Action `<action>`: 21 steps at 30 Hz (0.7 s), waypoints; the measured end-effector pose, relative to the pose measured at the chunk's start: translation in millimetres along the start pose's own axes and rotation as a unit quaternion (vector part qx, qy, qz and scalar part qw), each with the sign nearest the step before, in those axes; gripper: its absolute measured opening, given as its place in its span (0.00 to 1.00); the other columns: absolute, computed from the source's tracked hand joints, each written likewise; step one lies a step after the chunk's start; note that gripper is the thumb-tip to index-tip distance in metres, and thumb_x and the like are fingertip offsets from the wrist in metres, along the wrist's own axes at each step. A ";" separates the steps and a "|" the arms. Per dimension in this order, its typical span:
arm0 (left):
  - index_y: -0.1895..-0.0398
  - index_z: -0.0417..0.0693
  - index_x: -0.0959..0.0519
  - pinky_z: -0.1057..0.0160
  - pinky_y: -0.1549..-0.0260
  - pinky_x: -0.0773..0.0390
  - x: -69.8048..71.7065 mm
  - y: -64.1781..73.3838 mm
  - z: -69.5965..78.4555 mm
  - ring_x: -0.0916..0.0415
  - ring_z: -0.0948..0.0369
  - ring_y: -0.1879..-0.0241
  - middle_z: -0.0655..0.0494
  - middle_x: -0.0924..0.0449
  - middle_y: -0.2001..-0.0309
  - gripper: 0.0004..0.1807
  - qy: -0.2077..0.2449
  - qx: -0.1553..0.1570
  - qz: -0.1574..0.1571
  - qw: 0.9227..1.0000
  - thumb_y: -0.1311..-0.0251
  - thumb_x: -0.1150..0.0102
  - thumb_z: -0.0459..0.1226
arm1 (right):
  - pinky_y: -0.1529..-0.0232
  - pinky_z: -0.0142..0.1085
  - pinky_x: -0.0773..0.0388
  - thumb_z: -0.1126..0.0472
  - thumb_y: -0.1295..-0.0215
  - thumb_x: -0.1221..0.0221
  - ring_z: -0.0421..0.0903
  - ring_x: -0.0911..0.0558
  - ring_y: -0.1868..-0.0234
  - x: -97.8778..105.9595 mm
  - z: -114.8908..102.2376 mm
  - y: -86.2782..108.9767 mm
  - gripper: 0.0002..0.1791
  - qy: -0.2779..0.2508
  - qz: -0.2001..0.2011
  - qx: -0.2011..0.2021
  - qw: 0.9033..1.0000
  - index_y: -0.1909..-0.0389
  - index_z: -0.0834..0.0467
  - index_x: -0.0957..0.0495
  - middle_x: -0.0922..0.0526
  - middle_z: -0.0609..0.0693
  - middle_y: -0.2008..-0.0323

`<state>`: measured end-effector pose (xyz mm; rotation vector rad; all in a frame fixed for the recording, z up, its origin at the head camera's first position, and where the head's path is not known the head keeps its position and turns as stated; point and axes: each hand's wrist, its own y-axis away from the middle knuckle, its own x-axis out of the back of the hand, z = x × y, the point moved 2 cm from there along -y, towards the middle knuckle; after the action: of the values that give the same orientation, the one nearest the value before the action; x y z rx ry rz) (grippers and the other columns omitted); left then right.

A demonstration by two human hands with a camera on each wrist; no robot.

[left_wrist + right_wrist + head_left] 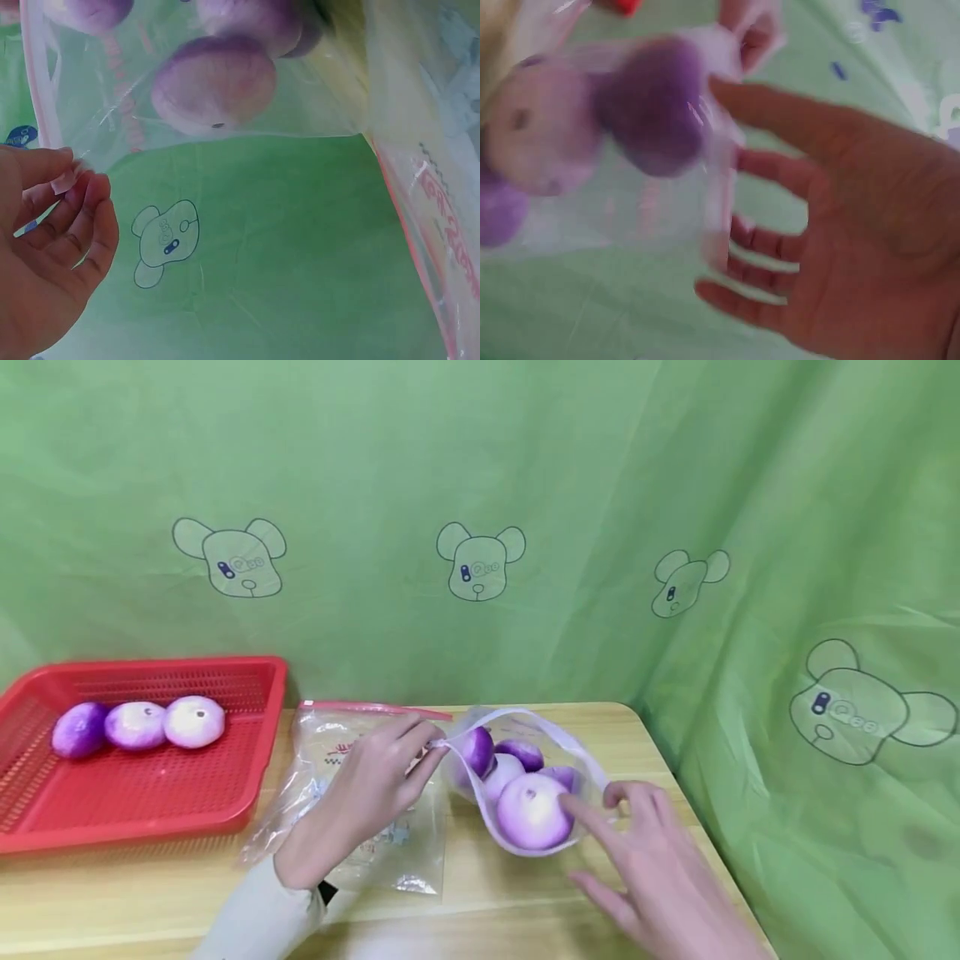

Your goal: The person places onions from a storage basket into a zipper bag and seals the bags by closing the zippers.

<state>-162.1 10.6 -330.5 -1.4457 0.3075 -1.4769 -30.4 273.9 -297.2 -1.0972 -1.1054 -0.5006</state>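
A clear zip bag (587, 758) with a pale zip edge stands with its mouth spread wide. Inside it lie several purple-and-white onions (531, 817), the largest close to the mouth. At the left corner of the mouth, my left hand (378, 770) pinches the zip edge between thumb and fingers, as the left wrist view also shows. My right hand (651, 860) is at the right side of the mouth, its index finger over the front onion. In the right wrist view its fingers (769, 169) are spread along the bag's edge, somewhat blurred.
Beneath my left forearm, another clear zip bag (420, 847) with a red zip lies flat on the wooden table (480, 906). To the left, a red plastic basket (142, 802) holds three onions (135, 725). Green curtain (360, 460) hangs behind the table and along its right side.
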 end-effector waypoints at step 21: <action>0.60 0.32 0.20 0.70 0.74 0.17 2.7 -12.5 -2.2 0.19 0.59 0.73 0.47 0.19 0.66 0.04 0.215 0.151 0.082 0.962 0.37 0.42 0.23 | 0.53 0.57 0.22 0.72 0.39 0.35 0.62 0.24 0.48 -8.5 74.0 -45.4 0.12 -0.010 0.146 -0.135 0.980 0.54 0.63 0.20 0.24 0.64 0.44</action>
<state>-169.1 13.4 -320.0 -0.8313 0.4336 -1.6123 -103.4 319.1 -281.8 -1.4787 -0.8894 -0.4121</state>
